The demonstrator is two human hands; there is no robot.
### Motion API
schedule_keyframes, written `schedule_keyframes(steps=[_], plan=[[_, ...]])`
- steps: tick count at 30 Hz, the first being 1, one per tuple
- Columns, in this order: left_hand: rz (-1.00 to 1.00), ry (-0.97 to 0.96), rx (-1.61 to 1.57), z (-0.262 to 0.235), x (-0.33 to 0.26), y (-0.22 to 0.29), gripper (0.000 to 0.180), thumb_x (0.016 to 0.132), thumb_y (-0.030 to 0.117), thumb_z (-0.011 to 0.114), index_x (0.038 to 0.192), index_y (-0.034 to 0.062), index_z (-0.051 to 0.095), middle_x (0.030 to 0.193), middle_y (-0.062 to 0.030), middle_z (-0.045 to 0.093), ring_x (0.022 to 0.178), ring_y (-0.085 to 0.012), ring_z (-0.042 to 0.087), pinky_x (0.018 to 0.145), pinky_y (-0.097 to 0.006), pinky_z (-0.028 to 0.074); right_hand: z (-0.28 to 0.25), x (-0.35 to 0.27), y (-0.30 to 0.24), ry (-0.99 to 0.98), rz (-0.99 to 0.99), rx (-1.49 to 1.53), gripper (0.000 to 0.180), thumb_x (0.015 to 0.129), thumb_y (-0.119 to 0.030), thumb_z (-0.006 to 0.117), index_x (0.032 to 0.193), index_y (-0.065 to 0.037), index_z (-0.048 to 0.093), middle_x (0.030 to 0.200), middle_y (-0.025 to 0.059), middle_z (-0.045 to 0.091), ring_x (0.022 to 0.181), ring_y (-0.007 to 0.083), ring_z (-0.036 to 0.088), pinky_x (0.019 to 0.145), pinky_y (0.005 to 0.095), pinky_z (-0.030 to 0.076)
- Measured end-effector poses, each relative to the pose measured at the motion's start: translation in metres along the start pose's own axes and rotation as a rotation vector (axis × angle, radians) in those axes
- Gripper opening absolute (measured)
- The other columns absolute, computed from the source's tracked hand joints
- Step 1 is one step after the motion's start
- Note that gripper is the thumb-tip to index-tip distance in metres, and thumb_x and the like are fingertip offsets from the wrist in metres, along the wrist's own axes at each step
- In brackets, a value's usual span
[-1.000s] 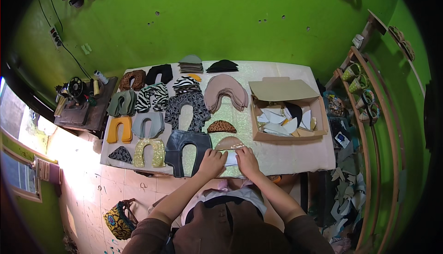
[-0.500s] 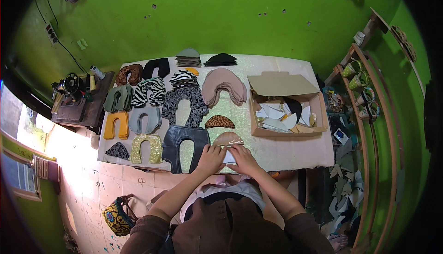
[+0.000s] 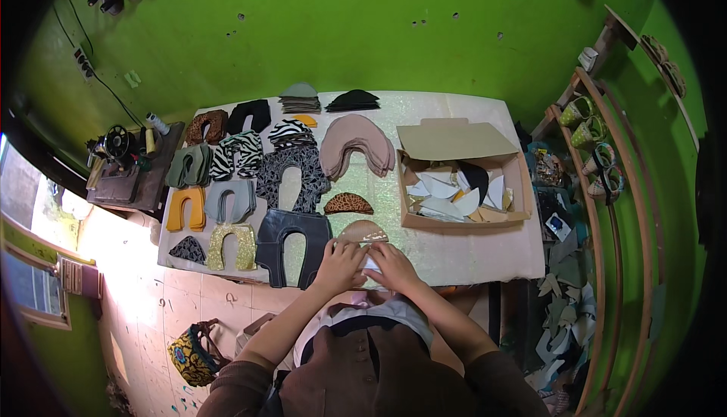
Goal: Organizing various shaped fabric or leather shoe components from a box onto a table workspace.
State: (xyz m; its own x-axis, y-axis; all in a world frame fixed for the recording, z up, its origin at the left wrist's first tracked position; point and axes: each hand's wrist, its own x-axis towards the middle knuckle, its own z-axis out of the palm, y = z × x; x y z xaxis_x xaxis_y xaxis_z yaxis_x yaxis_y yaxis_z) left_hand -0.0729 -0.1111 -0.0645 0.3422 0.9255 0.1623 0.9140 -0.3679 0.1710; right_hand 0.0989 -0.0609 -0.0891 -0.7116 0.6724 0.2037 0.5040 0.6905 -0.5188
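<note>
Close to the table's front edge, my left hand (image 3: 340, 265) and my right hand (image 3: 388, 267) meet with bent fingers around a small white piece (image 3: 370, 263). Much of that piece is covered by the fingers, so its full outline is hidden. Just beyond my fingertips lies a tan half-round piece (image 3: 362, 230) with shiny spots. A leopard-print half-round piece (image 3: 349, 203) rests farther back. To the left of my left hand is a dark grey U-shaped stack (image 3: 273, 248), with a glittery gold U-shaped stack (image 3: 220, 249) beyond it.
An open cardboard box (image 3: 469, 222) of cut scraps stands on the table's right side. Several U-shaped stacks, including a pinkish-beige one (image 3: 356, 140), cover the left and back. A sewing machine (image 3: 117, 148) is at far left, a wooden rack (image 3: 617, 190) at right.
My hands have drawn slightly closer together, and the white piece shows as a narrower, tilted patch between them. The whole view has shifted a little; the stacks and box stay put.
</note>
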Motion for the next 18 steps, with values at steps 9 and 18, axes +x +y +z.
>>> schedule_keyframes(steps=[9,18], plan=[[0.155,0.202,-0.108,-0.016,0.054,0.037,0.051,0.070,0.035,0.063,0.113,0.0108,0.051,0.106,-0.0074,0.050,0.106,-0.0242,0.044,0.097,-0.044,0.027,-0.076,-0.009,0.029,0.150,-0.013,0.128,0.015,0.081,-0.019,0.055,0.080,-0.004,0.055,0.074,0.0113,0.054,0.068,0.0302,0.056,0.061,0.0379,0.044],[0.243,0.358,-0.153,-0.027,0.162,0.086,0.035,0.073,0.017,0.059,0.106,0.0088,0.053,0.097,-0.0070,0.052,0.096,-0.0235,0.049,0.090,-0.041,0.033,-0.177,-0.007,0.093,0.350,0.128,0.251,0.017,0.088,-0.016,0.045,0.081,-0.002,0.053,0.075,0.0148,0.053,0.069,0.0330,0.054,0.059,0.0378,0.042]])
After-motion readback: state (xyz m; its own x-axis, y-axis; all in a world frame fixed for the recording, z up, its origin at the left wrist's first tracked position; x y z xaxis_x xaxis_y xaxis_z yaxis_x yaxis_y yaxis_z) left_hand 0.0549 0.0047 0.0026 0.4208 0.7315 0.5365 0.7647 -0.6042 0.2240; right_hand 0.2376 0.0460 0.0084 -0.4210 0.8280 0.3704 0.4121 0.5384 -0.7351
